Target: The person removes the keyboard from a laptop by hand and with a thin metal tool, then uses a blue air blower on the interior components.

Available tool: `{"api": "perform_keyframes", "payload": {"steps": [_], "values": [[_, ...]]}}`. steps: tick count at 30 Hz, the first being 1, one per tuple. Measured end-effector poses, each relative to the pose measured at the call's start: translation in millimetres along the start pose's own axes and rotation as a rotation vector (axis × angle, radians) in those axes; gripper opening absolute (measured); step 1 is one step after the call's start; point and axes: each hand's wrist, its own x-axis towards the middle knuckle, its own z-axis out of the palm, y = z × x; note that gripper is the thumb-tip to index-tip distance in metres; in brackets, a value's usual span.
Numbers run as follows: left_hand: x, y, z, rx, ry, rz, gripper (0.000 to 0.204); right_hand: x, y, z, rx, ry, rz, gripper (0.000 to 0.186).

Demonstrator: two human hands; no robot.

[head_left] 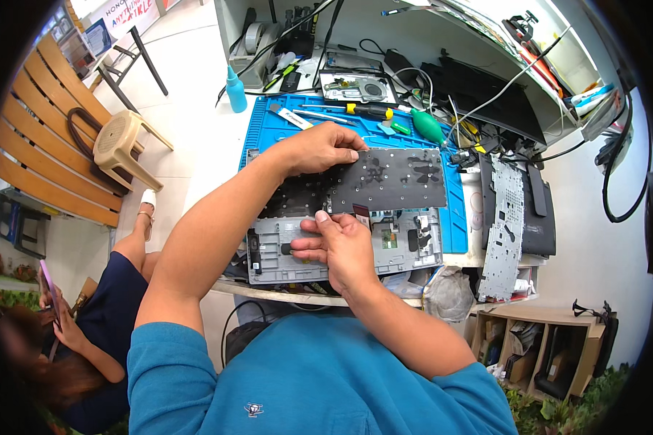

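Observation:
A black laptop keyboard [399, 181], its rivet-dotted back facing up, lies tilted over the far part of a grey laptop case [290, 268]. My left hand [313, 148] is closed on the keyboard's far edge, thumb on top. Just below its near edge, my right hand [350, 250] has its palm turned up and fingers loosely stretched to the left; the thumb reaches that edge. Beside the thumb, a short dark flat ribbon cable [360, 212] shows between keyboard and case. A green circuit board [389, 239] is exposed in the case. My left forearm hides the keyboard's left end.
Under the laptop is a blue work mat [455, 225]. Beyond lie a yellow-black screwdriver [370, 112], a green air blower [426, 126] and a blue bottle [235, 90]. A perforated metal plate [504, 225] leans at right. Someone seated at left holds a phone [48, 286].

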Motion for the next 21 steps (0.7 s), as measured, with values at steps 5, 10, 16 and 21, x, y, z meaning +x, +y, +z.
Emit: {"api": "perform_keyframes", "payload": {"steps": [5,10,16,21], "values": [[-1.5,0.6,-5.2,0.115,0.01,0.09,0.034,7.9,-3.7,-3.8,0.111,0.037,0.049,0.031],[-10.4,20.4,-6.0,0.512,0.246,0.237,0.031,0.8,0.2,-12.9,0.219,-0.023,0.032,0.028],[-27.6,20.5,-78.9,0.6,0.52,0.139,0.025,0.5,1.1,-13.2,0.165,-0.093,0.034,0.024],[-25.4,9.6,-87.5,0.791,0.631,0.108,0.022,-1.2,-3.4,-15.6,0.187,-0.151,0.041,0.019]]}}
